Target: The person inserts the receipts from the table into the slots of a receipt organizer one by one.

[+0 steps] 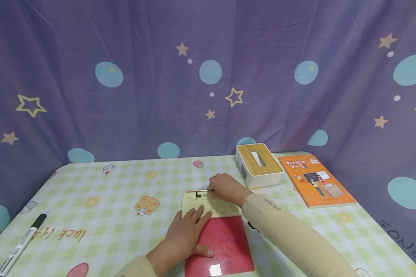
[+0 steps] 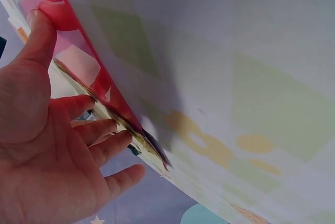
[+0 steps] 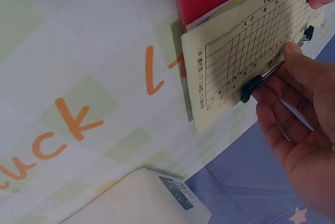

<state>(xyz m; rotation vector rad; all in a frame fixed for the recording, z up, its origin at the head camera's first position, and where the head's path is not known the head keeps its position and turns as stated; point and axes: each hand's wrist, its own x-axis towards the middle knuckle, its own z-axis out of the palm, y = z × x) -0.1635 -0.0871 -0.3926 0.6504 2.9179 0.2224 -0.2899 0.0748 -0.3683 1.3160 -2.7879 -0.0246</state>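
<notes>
A red clipboard lies on the table, with a pale yellow lined form across its top part. At the far end is a metal clip with black ends. My right hand pinches this clip, thumb on top and fingers behind it, as the right wrist view shows. Spread over the clipboard is my left hand, its fingertips on the form's lower edge and its thumb on the red surface. The left wrist view shows these fingers fairly straight along the clipboard's edge.
A white tissue box with a wooden lid stands beyond my right hand. Right of it lies an orange book. A black-capped marker is at the left. A checked cloth covers the table; a purple curtain hangs behind.
</notes>
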